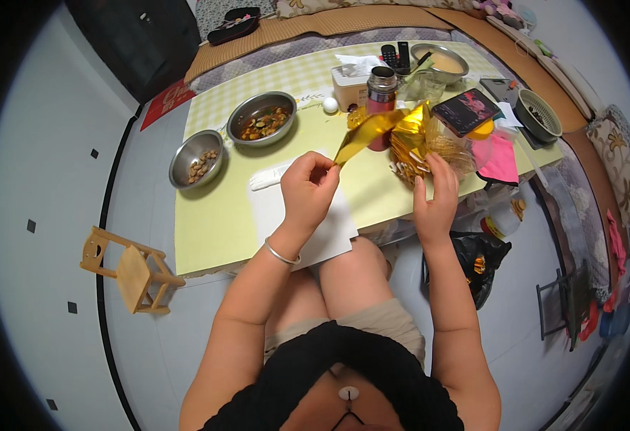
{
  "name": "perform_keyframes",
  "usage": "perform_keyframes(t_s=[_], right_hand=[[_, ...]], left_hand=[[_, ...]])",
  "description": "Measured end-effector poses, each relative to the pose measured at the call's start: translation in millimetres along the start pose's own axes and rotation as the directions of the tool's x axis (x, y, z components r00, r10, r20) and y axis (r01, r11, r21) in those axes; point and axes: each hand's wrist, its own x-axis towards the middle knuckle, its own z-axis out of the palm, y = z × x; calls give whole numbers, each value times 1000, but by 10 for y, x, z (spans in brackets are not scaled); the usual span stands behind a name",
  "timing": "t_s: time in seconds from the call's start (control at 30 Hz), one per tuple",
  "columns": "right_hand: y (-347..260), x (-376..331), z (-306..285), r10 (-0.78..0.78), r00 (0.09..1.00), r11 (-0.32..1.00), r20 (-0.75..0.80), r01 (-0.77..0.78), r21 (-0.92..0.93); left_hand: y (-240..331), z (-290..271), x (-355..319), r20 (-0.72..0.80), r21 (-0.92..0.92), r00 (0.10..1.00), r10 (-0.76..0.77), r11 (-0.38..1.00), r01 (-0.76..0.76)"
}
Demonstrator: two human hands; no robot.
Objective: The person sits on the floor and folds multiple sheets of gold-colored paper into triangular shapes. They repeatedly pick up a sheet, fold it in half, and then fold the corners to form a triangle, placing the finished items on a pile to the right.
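Observation:
My left hand (308,192) is closed in a pinch on the end of a shiny gold foil strip (366,135), which slants up and to the right over the table. My right hand (437,195) has its fingers stretched out and apart, the tips at a crumpled gold foil bundle (409,136) with a fringed lower edge. Whether the strip joins the bundle cannot be made out. Beneath my left hand lies a white paper sheet (333,228), with a white folded packet (266,178) on it. A red flask (381,100) stands behind the foil.
At left on the table (211,241) are a metal bowl of brown pieces (180,167) and a larger one with liquid (239,136). To the right stand a phone (465,111), a pink cloth (498,159) and a basket (544,128). A black bag (483,251) sits on the floor.

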Motion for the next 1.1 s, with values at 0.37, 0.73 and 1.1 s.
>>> perform_keyframes(t_s=[0.37,0.73,1.1], right_hand=[[202,280,442,-13,974,844,228,133,-520],[307,207,640,-80,916,789,393,299,-536],[340,101,582,-144,921,834,361,309,-457]], left_hand=[[-148,265,-18,-50,110,999,-4,994,10],[54,517,436,266,473,746,610,592,-652],[-216,1170,577,421,549,769,482,540,-638]])
